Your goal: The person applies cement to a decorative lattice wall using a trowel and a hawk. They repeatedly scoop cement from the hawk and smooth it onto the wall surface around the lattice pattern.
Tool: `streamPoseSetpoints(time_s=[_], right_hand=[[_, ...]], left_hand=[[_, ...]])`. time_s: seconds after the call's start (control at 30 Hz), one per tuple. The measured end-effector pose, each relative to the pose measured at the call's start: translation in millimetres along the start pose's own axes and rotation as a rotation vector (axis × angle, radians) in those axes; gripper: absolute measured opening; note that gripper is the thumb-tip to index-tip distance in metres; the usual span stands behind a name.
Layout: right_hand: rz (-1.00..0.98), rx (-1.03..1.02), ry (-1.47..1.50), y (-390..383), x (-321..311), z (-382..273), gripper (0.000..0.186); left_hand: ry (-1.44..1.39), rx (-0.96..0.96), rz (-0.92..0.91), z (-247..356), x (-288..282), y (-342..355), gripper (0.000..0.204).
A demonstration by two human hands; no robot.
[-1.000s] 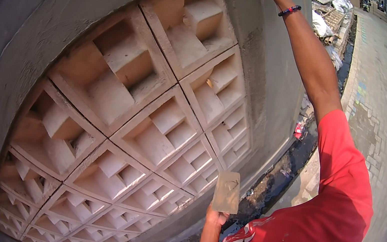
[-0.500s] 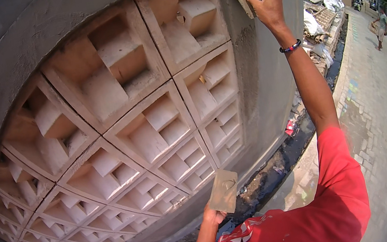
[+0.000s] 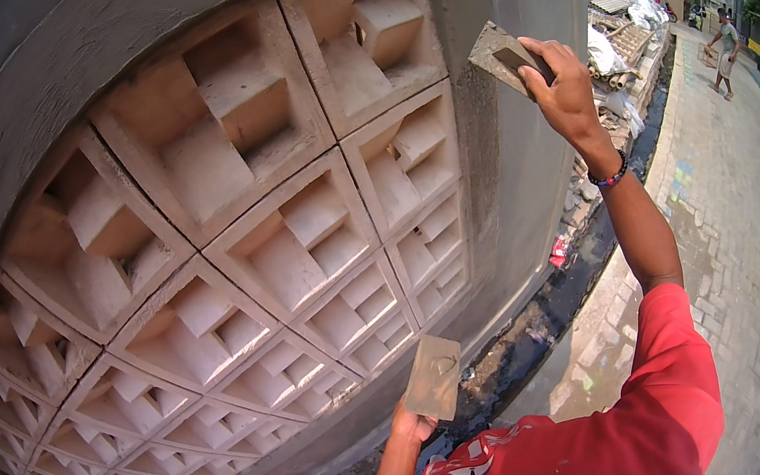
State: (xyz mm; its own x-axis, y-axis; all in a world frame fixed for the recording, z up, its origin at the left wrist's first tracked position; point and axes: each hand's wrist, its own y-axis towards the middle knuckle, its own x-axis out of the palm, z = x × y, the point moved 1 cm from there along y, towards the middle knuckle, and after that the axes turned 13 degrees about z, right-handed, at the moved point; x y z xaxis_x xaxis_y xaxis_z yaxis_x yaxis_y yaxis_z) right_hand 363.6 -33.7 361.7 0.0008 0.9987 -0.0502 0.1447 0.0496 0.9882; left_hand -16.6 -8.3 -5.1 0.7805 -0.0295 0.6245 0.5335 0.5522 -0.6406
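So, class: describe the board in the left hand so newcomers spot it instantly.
Find the pale block panel in the grey wall, then look below its lower right part. There, the left hand holds a rectangular board. Unlike the block-handled tool in the right hand, its face bears a curved mark.

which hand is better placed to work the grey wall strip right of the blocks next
Likely the right hand: it grips a float by its handle, up near that wall strip, while the left hand is lower, holding a flat board.
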Motion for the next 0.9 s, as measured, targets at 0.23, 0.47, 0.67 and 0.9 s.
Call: streamPoseSetpoints(time_s=[0.23,0.47,0.67,0.9], right_hand=[[-0.08,-0.634,-0.384,73,22,-41,0.032],[-0.065,-0.753,-0.552,112,46,-46,0.026],[-0.186,-0.726,-0.606,117,55,-49,0.025],[-0.36,-0.649,-0.505,29,52,-47,0.006]], left_hand=[[-0.048,0.001,0.017,-8,-7,-1,0.033],[-0.067,-0.031,-0.03,-12,0,-3,0.036],[-0.054,-0.046,-0.037,-11,-3,0,0.033],[-0.08,-0.076,-0.055,-14,-15,9,0.031]])
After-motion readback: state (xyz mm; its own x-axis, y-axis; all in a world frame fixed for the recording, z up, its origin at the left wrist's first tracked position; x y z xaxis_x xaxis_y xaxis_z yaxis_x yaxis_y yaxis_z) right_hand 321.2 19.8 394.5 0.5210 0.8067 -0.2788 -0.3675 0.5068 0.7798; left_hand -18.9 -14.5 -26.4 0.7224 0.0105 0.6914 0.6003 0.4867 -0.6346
